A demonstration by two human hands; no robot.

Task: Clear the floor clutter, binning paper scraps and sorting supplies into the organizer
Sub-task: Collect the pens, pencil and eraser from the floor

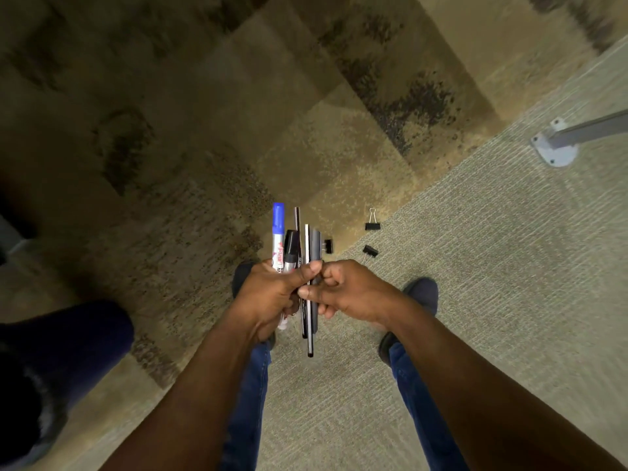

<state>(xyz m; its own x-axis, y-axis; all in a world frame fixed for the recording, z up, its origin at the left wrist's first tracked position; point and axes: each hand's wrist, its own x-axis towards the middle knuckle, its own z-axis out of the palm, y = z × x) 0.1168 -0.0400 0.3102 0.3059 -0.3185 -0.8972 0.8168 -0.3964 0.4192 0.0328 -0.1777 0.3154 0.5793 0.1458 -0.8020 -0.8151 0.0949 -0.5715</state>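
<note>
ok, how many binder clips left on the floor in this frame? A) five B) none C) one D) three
D: three black binder clips lie on the carpet past the hands, one farthest out, one nearer the right hand, one partly hidden behind the pens held in the left hand.

Three binder clips [372,226] lying on carpet [475,266] just beyond hands [306,294], carpet around them lying open. Bolted metal leg [557,141] standing well right. Dark seat [61,351] crowding left edge.
</note>
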